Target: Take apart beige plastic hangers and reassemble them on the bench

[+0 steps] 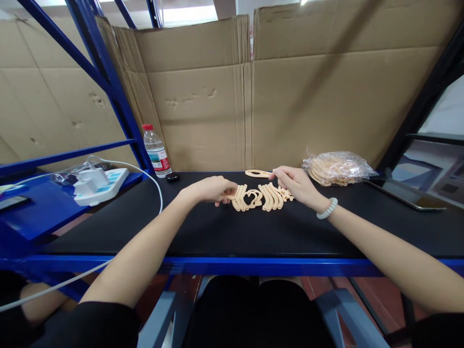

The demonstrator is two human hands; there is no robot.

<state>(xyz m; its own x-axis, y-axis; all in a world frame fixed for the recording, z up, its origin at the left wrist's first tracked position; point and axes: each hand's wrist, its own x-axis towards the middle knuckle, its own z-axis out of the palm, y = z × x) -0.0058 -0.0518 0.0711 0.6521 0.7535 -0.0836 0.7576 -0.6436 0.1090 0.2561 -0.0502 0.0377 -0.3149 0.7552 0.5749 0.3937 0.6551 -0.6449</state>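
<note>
Strips [271, 197] btwn L hand [216, 188] & R hand [294, 183], prob for quick reach; pinching piece [227, 196] w/ L, can't tell w/ R.

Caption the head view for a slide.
Left hand and right hand flank pale curved pieces on a black tabletop.

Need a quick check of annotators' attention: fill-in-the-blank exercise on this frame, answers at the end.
1. The cap of the bottle is ____.
2. Pale curved pieces lie on a ____ tabletop.
3. The ____ hand is the one with a pale wristband behind it.
4. The power strip sits on a ____ surface.

Missing words: red; black; right; blue.
</note>
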